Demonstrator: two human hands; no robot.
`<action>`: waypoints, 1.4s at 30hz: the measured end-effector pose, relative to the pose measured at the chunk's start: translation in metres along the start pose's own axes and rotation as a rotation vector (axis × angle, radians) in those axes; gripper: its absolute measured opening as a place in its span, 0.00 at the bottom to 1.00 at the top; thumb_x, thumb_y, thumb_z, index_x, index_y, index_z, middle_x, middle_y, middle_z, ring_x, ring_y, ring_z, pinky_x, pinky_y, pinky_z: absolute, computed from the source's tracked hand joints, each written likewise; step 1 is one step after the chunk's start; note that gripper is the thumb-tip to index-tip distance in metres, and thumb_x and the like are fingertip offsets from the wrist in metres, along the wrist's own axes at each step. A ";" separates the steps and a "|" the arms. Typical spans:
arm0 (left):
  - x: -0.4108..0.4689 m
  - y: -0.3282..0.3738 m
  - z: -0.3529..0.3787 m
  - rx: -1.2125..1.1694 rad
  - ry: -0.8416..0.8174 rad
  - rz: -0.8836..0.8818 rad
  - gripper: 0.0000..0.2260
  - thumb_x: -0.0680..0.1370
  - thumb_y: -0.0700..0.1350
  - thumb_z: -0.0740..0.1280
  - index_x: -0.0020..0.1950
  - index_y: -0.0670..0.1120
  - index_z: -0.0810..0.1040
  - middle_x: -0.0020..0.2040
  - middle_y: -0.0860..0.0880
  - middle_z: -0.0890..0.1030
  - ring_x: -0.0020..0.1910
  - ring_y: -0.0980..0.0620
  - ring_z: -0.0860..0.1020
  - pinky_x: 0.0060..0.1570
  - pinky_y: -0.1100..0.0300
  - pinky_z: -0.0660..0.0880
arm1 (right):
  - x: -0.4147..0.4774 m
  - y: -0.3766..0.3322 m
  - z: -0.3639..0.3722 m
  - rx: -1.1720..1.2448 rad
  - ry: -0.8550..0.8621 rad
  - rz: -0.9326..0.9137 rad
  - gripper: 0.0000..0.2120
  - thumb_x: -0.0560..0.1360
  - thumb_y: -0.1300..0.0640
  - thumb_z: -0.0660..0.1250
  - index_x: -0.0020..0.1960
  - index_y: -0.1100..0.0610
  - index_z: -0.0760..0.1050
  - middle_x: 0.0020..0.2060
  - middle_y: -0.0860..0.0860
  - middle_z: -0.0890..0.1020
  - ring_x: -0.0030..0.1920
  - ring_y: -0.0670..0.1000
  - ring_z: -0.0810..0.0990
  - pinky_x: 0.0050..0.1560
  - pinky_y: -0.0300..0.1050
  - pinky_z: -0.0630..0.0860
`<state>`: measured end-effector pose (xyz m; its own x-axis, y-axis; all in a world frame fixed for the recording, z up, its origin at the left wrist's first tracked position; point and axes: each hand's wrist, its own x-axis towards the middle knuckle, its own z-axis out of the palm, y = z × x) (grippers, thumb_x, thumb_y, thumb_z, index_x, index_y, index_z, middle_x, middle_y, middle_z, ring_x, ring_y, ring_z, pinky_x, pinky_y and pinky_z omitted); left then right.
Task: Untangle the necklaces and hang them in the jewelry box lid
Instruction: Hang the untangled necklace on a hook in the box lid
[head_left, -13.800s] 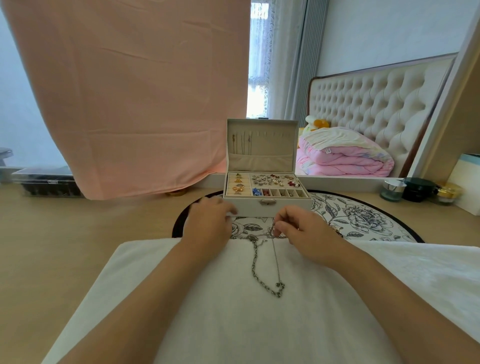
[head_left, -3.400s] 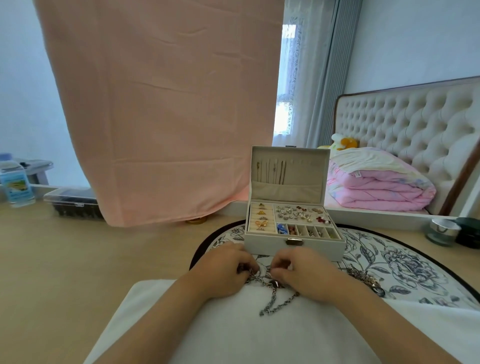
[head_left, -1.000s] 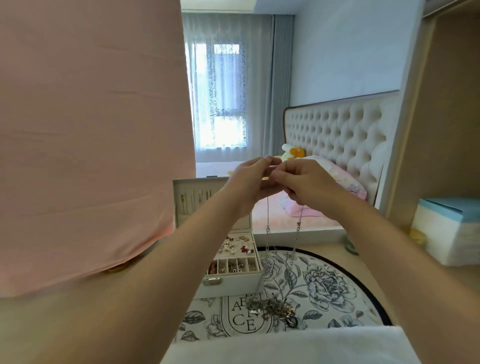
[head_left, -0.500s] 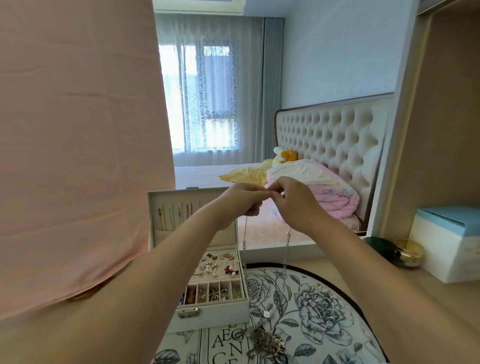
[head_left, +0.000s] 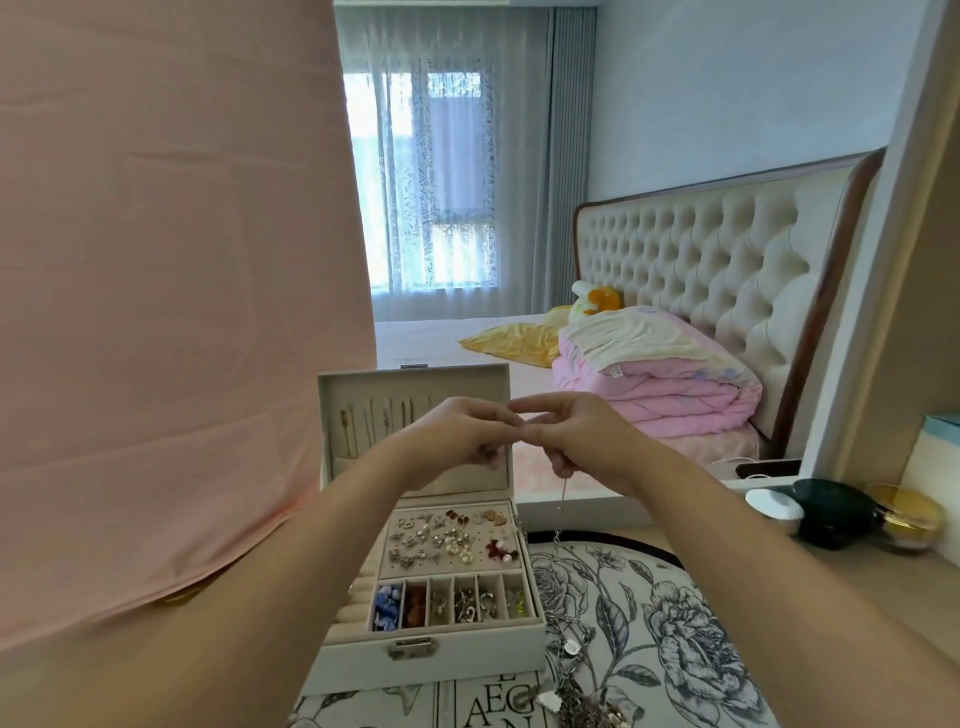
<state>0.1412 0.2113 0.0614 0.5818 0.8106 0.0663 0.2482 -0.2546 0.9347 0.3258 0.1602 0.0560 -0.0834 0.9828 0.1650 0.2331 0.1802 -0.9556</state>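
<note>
Fingertips (head_left: 514, 422) meeting, left hand (head_left: 460, 439) and right hand (head_left: 589, 441) raised, pinching dangling necklace (head_left: 564, 493)

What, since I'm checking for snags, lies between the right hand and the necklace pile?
A thin chain hangs from the right hand down toward the pile, in the head view.

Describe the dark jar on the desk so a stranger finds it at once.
Start at the tufted headboard and drop to the wooden desk on the right. Three jars stand in a row; the dark jar is the middle one, black-green between a white-lidded jar and a gold jar.
</note>
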 end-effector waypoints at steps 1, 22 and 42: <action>-0.004 -0.004 -0.003 -0.030 -0.007 0.004 0.08 0.77 0.42 0.72 0.54 0.42 0.85 0.42 0.40 0.79 0.39 0.49 0.77 0.49 0.58 0.78 | 0.001 0.002 0.002 0.027 -0.049 0.029 0.12 0.78 0.62 0.69 0.61 0.58 0.80 0.30 0.52 0.79 0.26 0.48 0.67 0.28 0.40 0.66; 0.038 -0.029 -0.007 -0.052 0.766 -0.046 0.11 0.73 0.48 0.75 0.34 0.43 0.84 0.31 0.45 0.84 0.31 0.49 0.83 0.36 0.49 0.84 | 0.065 0.012 0.057 -0.468 0.746 -0.250 0.06 0.74 0.55 0.73 0.44 0.56 0.86 0.40 0.50 0.87 0.39 0.47 0.80 0.40 0.39 0.70; 0.020 -0.043 0.002 0.434 0.499 -0.029 0.09 0.77 0.43 0.68 0.54 0.48 0.85 0.52 0.50 0.86 0.54 0.52 0.82 0.54 0.60 0.77 | 0.034 0.051 0.045 -0.541 0.424 -0.076 0.08 0.72 0.55 0.73 0.51 0.51 0.84 0.44 0.46 0.85 0.48 0.46 0.83 0.51 0.41 0.77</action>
<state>0.1433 0.2373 0.0222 0.1678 0.9408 0.2947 0.6084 -0.3340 0.7199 0.2912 0.2014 0.0019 0.2422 0.8779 0.4130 0.7013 0.1357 -0.6998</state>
